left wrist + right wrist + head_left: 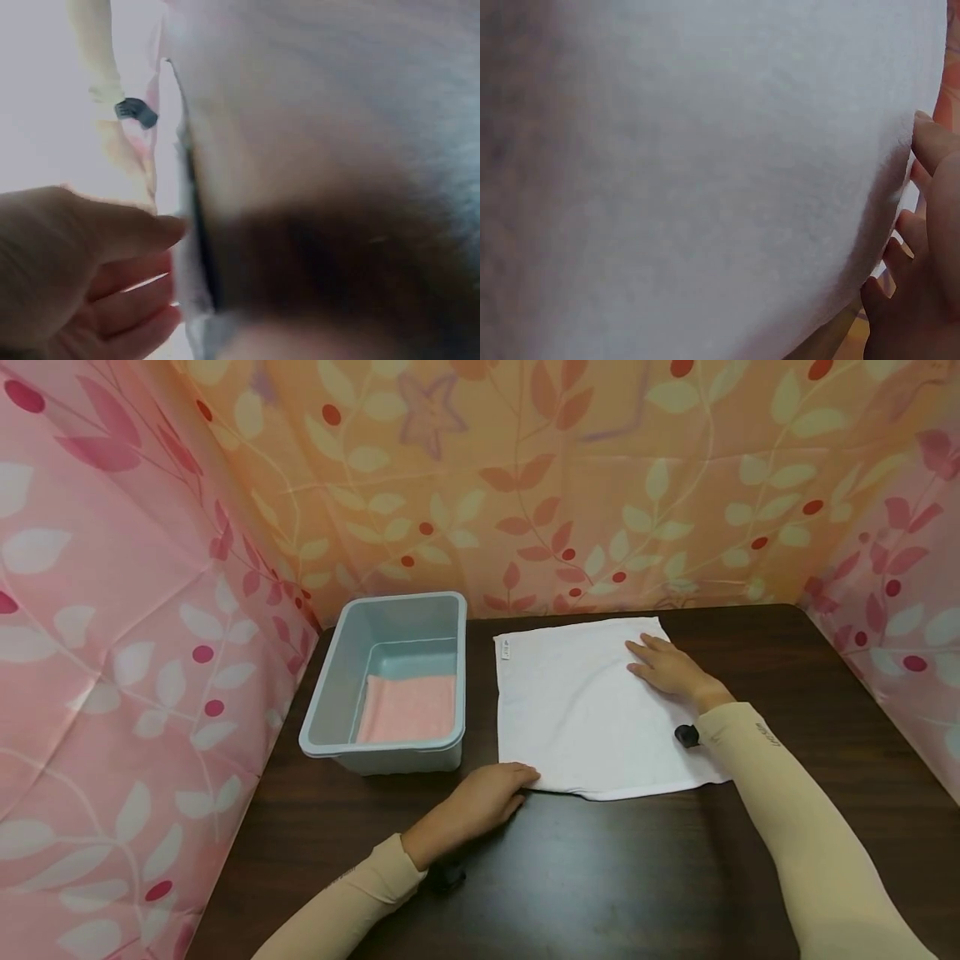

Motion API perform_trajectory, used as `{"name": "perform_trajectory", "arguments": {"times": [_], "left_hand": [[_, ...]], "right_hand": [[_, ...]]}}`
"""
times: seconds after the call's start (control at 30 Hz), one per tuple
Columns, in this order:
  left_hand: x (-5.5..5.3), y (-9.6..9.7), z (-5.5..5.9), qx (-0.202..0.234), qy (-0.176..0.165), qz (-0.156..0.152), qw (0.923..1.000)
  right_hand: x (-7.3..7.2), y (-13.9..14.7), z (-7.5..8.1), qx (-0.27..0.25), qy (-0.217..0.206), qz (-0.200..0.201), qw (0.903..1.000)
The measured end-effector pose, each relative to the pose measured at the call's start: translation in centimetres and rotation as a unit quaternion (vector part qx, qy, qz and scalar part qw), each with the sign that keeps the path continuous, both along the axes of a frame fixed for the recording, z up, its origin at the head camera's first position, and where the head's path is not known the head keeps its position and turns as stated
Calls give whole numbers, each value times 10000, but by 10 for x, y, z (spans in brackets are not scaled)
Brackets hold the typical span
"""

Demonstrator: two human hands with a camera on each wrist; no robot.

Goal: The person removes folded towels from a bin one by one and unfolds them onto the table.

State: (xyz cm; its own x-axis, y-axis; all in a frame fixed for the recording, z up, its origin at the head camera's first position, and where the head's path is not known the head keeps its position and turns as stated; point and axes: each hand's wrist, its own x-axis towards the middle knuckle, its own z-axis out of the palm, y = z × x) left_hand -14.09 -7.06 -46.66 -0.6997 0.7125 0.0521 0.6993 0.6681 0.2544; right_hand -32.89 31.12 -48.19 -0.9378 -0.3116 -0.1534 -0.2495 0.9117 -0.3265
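A white cloth [577, 710] with a small label [506, 649] at its far left corner lies spread on the dark table. My left hand [487, 797] is at the cloth's near left corner, fingertips over its edge. In the left wrist view, the thumb and fingers of that hand [97, 270] are apart beside the cloth's edge. Farther off, my right hand [671, 672] rests with spread fingers on the right part of the cloth, near its far right corner. The right wrist view shows those fingers [904, 247] along the white fabric.
Left of the cloth stands a grey-blue plastic basin [322, 727] with a folded pink cloth [408, 710] on its bottom. The brown table [600, 877] reaches back to a flower-patterned curtain [525, 485]. Similar pink fabric hangs at both sides.
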Motion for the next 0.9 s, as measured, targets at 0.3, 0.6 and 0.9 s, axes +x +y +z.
{"name": "perform_trajectory", "arguments": {"times": [0.3,0.6,0.9], "left_hand": [[-1,-4,-14,1609,-439,1143,9793],[-4,-5,-19,1612,-274,1308,9778],[-11,1,-18,2412,-641,1465,9572]], "right_hand": [[-1,2,-3,-43,-14,-19,10000],[0,2,-2,-68,37,12,10000],[1,1,-1,-71,133,19,9999]]}}
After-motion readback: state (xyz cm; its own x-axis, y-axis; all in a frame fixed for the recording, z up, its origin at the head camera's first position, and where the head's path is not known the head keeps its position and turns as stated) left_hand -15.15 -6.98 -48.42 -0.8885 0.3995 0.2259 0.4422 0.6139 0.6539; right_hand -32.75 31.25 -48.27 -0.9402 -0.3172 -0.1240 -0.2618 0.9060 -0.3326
